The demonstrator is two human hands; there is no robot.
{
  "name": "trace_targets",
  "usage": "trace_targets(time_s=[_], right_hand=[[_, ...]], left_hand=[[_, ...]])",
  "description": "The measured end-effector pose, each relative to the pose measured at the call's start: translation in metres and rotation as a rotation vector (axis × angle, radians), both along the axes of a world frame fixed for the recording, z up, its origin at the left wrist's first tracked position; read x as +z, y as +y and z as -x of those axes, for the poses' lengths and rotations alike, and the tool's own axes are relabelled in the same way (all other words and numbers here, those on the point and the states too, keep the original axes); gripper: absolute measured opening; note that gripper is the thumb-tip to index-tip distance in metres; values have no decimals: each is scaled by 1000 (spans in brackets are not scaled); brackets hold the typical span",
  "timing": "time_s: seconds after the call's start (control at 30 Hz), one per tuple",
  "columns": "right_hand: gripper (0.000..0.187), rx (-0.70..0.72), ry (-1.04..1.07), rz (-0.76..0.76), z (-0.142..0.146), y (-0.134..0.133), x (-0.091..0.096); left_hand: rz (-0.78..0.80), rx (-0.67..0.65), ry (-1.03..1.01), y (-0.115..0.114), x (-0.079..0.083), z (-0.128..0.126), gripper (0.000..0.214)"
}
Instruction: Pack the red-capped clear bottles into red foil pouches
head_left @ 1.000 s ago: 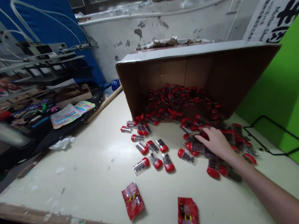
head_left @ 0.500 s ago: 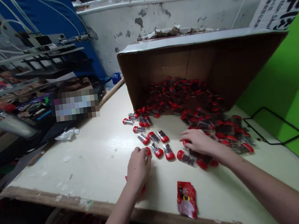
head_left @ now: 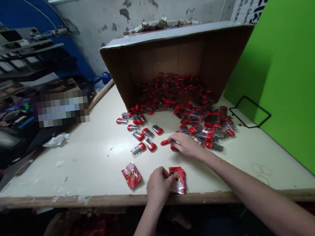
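Our right hand (head_left: 185,145) has its grip pinched on a small clear packet of dark beads with a rounded red cap (head_left: 165,142), right at the left edge of a loose pile of matching red-capped packets (head_left: 201,122)! Down by the near edge of the cream-painted surface (head_left: 93,160), our left hand (head_left: 158,185) touches a flat, glossy red printed pouch (head_left: 179,180); whether that grip clasps it, we cannot tell. We spot another red pouch (head_left: 131,175) lying left, and the brown cardboard box (head_left: 221,56) behind, its mouth facing us.
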State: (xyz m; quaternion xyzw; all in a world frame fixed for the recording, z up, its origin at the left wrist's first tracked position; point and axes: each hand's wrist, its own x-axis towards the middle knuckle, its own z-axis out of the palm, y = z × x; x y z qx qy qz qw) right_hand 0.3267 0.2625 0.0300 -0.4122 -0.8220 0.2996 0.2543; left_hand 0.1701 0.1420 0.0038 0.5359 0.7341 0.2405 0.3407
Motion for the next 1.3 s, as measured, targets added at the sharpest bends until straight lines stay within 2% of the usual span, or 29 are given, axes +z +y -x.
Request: trace_targets(time_s=[0.1, 0.23, 0.37, 0.47, 0.6, 0.77, 0.9, 1.1, 1.3], right_hand=[[20, -141, 157, 86, -18, -43, -1], [20, -297, 345, 227, -26, -94, -17], [23, -373, 485, 350, -19, -128, -26], [24, -389, 621, 435, -12, -147, -20], [25, -399, 786, 568, -9, -164, -5], [26, -389, 782, 582, -8, -173, 1], [25, -415, 775, 587, -11, -176, 1], [23, -412, 665, 523, -15, -190, 9], [19, -386, 528, 469, -2, -207, 7]], left_hand=[[-31, 35, -93, 0, -2, 1, 22], [-78, 83, -223, 0, -1, 3, 28], [-113, 184, -451, -5, 7, 5, 29], [-93, 257, -654, -14, 17, 4, 31], [-51, 272, -860, -27, 31, -6, 41], [6, 373, -1062, -36, 38, -19, 32], [2, 431, -1115, -37, 39, -22, 29], [-30, 558, -1184, -32, 35, -21, 38], [7, 603, -1283, -32, 39, -25, 31]])
